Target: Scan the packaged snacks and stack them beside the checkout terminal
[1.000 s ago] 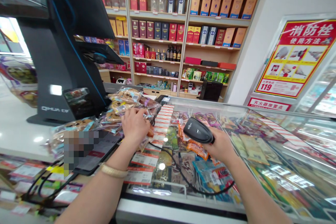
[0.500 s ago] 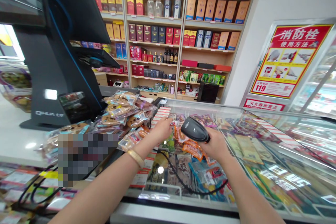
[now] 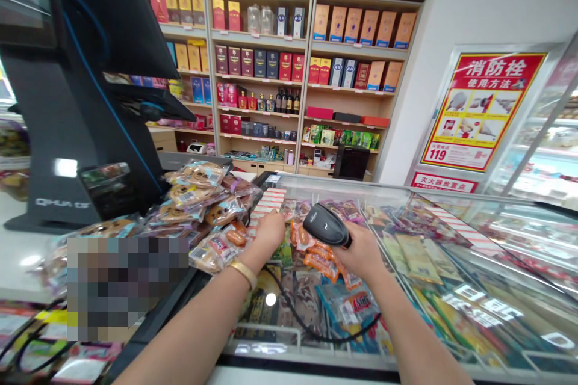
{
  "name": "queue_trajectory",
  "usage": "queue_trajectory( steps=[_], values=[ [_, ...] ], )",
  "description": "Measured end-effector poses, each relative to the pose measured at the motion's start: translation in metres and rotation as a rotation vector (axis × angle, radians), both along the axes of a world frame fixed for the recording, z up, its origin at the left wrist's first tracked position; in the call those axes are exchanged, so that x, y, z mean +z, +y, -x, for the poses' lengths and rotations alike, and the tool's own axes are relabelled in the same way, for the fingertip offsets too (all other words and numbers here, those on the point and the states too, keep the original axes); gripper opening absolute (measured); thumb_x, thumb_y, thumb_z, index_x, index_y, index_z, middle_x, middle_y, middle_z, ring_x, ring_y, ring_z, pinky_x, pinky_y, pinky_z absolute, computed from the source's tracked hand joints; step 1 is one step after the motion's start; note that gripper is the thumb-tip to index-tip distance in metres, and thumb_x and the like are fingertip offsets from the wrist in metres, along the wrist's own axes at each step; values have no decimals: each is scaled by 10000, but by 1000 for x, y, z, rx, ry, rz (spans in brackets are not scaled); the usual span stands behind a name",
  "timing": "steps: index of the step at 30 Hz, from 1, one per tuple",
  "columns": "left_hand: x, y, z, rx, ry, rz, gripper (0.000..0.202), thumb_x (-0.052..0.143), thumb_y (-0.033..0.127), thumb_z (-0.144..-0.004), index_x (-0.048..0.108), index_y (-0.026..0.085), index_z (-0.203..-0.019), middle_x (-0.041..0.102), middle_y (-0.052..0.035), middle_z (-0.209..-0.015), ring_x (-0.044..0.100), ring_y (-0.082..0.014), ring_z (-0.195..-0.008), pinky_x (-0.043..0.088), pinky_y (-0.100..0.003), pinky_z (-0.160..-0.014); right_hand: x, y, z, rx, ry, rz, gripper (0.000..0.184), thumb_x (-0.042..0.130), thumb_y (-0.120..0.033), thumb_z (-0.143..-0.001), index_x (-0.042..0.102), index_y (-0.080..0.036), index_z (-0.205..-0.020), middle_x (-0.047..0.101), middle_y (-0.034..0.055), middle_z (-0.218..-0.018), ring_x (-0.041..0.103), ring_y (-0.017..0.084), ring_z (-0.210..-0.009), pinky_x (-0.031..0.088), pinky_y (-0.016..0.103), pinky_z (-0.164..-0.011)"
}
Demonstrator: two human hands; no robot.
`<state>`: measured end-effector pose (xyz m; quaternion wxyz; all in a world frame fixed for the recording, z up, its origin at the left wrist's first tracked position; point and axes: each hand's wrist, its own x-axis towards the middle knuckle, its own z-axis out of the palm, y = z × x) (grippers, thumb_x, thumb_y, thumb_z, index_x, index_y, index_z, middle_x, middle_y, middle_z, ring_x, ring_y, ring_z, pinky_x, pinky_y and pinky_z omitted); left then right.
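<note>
while right hand [image 3: 363, 254] has fingers wrapped round scanner [image 3: 326, 224], left hand [image 3: 270, 231] at scanner's 9 o'clock, near bagged snacks [image 3: 215, 249], is curled, can't tell if gripping anything.

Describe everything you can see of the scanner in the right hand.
The scanner is black, with a smooth, plastic-looking, rounded head bearing small pale marks on top. The right hand grips it, hiding most of its handle. The head points forward and to the person's left, over the glass display case. A black cord loops nearby; whether it joins the scanner is hidden.
</note>
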<state>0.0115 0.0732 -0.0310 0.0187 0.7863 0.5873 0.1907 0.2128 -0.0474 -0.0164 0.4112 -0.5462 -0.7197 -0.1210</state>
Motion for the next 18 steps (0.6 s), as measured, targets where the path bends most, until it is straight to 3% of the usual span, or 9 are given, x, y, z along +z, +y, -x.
queue_trajectory(
  steps=[6, 8, 12, 14, 18],
  values=[
    [21, -7, 8, -3, -156, -26, 260, 453, 175, -836, 706, 138, -881, 718, -146, -911, 675, -233, -904, 501, -313, -815, 0, 2, -3, -5, 19, 0, 228, 561, -286, -722, 692, -220, -896, 736, 58, -832, 688, 220, -743, 501, 287, -654],
    [27, -12, 11, -40, -430, 29, 247, 445, 201, -844, 686, 159, -877, 722, -95, -860, 682, -208, -852, 520, -309, -791, -1, 2, -5, -13, 27, -2, 221, 555, -287, -719, 692, -214, -877, 732, 58, -810, 683, 220, -721, 494, 287, -642],
    [30, -27, 17, -165, -1228, 369, 182, 492, 227, -832, 649, 155, -894, 728, -76, -910, 691, -158, -749, 551, -275, -707, -1, 3, -9, -46, 23, -16, 215, 551, -308, -734, 696, -215, -862, 730, 64, -792, 681, 224, -716, 489, 289, -636],
    [30, -31, 20, -179, -1439, 511, 146, 527, 220, -826, 642, 156, -889, 729, -91, -981, 688, -140, -723, 556, -258, -680, 3, 2, -12, -93, 19, -24, 206, 558, -324, -741, 697, -217, -850, 728, 68, -783, 683, 229, -715, 483, 286, -619],
    [31, -34, 24, -198, -1638, 659, 101, 547, 181, -826, 646, 164, -838, 733, -93, -1004, 693, -139, -777, 576, -262, -733, 19, 1, -18, -136, 0, 26, 187, 588, -340, -734, 704, -225, -824, 722, 56, -733, 683, 233, -699, 461, 270, -577]
  ],
)
